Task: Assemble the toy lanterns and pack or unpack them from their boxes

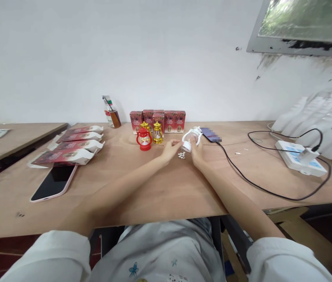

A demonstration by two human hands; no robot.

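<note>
My right hand (196, 150) is wrapped round a small white toy lantern (187, 145) with a clear globe, tilted so its base points down and to the left. Close beside that base, the fingers of my left hand (170, 150) are pinched together; whatever they hold is too small to make out. Several small round silvery discs (181, 155) lie on the table just below the two hands. To the left stand a red lantern (145, 140) and two gold lanterns (157, 133), all upright.
Several small red printed boxes (170, 121) stand behind the lanterns. Opened flat red cartons (66, 150) overlap a phone (55, 182) at left. A bottle (111, 112) is near the wall. Right are another phone (211, 134), its black cable (251, 181), a power strip (300, 157) and white sleeves (315, 113).
</note>
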